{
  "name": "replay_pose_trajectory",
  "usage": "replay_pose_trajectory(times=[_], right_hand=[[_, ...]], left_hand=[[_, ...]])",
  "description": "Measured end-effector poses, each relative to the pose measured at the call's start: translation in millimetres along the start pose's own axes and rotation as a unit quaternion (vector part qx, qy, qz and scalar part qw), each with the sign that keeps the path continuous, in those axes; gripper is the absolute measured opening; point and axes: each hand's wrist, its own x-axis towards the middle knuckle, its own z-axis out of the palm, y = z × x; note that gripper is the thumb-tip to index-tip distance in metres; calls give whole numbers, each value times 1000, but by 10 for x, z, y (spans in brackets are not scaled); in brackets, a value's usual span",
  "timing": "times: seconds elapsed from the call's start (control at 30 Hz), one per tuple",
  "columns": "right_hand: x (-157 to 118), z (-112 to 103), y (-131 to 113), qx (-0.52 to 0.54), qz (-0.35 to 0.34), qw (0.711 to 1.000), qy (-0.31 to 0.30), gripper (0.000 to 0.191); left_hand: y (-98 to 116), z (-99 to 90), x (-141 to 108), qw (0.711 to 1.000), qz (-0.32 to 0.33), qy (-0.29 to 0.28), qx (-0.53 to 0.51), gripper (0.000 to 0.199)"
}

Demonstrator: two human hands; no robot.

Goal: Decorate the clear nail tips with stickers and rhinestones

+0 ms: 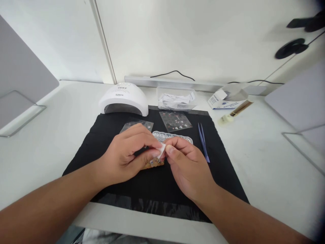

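Note:
Over the middle of the black mat [142, 193], my left hand [127, 152] is closed, its thumb and fingers pinching a small white pad [161, 151], perhaps a wipe. My right hand [189, 166] is also closed, with thumb and forefinger pressed together at the pad's right edge. Whether another small thing sits between the fingertips is hidden. Just beyond the hands lies a clear compartment case [162, 135] of tiny pale pieces, partly covered by them. Below the fingertips shows an orange-brown item [153, 165] with shiny bits, mostly hidden by my left hand.
A white nail lamp [124, 96] stands at the back left, beside a clear tray [177, 100] of white packets. Clear sheets [175, 121] with small pieces lie on the mat. Blue tweezers [203, 142] rest right, near a brush-capped bottle [225, 119] and an opened box [225, 100].

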Motion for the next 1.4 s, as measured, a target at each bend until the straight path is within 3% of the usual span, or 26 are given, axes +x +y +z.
replay_pose_trajectory(times=[0.23, 0.37, 0.6, 0.87, 1.03, 1.13, 1.3, 1.4], right_hand=[[-22, 28, 38, 13, 24, 1000, 2, 17], [-40, 54, -9, 3, 23, 1000, -8, 4], [-62, 64, -100, -140, -9, 990, 14, 9], [-44, 39, -175, -290, -54, 956, 8, 10], [-40, 44, -215, -365, -130, 922, -17, 14], [-40, 37, -218, -371, -141, 918, -11, 15], [-38, 37, -228, -359, -116, 926, -3, 16], [-44, 50, -244, -363, -112, 925, -5, 16]], left_hand=[[-19, 33, 1, 1000, -10, -8, 4, 8], [-9, 30, -13, 999, -29, 13, 14, 6], [45, 36, -11, 998, -51, 20, 31, 3], [17, 35, -10, 996, 18, 11, 87, 7], [66, 44, -14, 994, -42, 11, 101, 6], [68, 60, -25, 993, -54, 16, 104, 6], [30, 68, -45, 991, 16, 6, 129, 8], [28, 67, -53, 990, 1, 16, 140, 8]])
